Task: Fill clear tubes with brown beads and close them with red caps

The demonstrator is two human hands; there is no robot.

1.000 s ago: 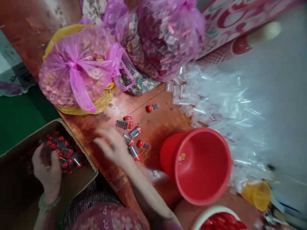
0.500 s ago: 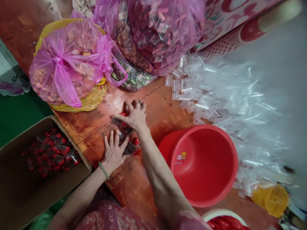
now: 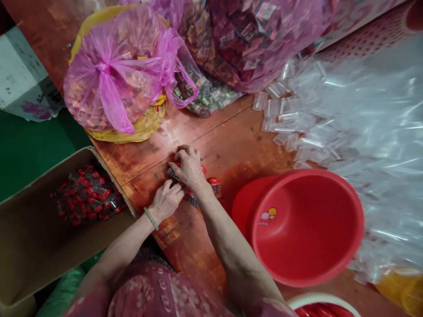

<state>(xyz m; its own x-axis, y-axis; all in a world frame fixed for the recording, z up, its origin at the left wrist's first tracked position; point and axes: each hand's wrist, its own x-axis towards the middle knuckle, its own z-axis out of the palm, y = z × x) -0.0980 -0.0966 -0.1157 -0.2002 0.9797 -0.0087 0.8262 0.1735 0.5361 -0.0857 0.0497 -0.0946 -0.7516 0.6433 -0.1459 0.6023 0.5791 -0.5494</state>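
Small clear packs with red pieces and dark parts [image 3: 214, 186] lie in a little group on the wooden tabletop, partly covered by my hands. My right hand [image 3: 191, 168] is over them, its fingers bent down around one clear-and-red pack [image 3: 173, 173]. From the near left, my left hand [image 3: 168, 198], with a green bead bracelet [image 3: 151, 219] at the wrist, meets the same pack with curled fingertips. My fingers hide most of that pack. Other packs show beneath and to the right of my right wrist.
An open cardboard box [image 3: 112, 259] at left holds many similar red packs [image 3: 89, 193]. A red tub [image 3: 304, 281] stands to the right, beside a heap of clear plastic sleeves [image 3: 370, 145]. Full pink bags [image 3: 109, 88] sit at the back. A white-rimmed bowl [image 3: 297, 301] holds red pieces.
My hands have come closer together, and their spread fingers are now curled in on a pack. The camera view has shifted, so the surroundings sit mostly further right.
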